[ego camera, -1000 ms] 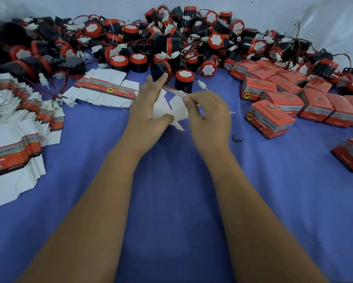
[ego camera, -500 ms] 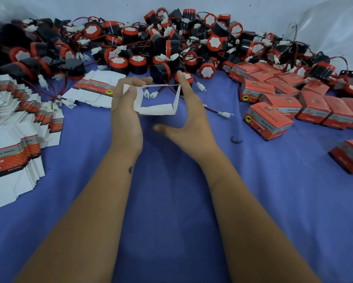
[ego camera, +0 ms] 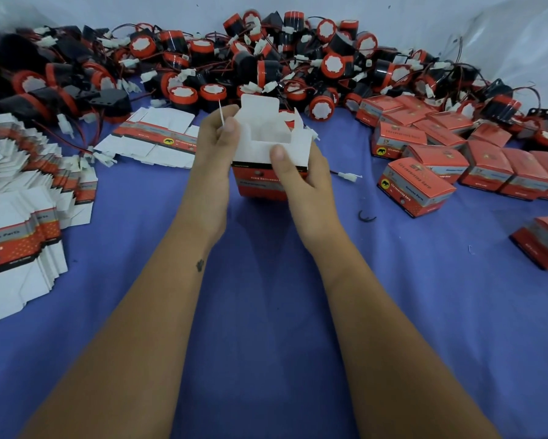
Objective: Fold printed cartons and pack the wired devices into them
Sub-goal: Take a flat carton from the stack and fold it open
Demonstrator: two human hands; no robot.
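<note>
Both my hands hold one red printed carton (ego camera: 260, 185) upright above the blue cloth, its white flaps open at the top and its inside empty. My left hand (ego camera: 214, 147) grips its left side and pinches a side flap between thumb and fingers. My right hand (ego camera: 301, 171) grips the right side, thumb pressed on the front flap. A big heap of black-and-red wired devices (ego camera: 266, 68) lies along the back of the table, beyond the carton.
Flat unfolded cartons lie fanned at the left (ego camera: 22, 198), and a few more (ego camera: 152, 137) just left of my hands. Several closed red cartons (ego camera: 425, 166) stand at the right. A loose white connector on a wire (ego camera: 348, 176) lies beside my right hand.
The carton has gone from a flat blank to an open white sleeve and now to an upright box, red front toward me, held lower and closer.
</note>
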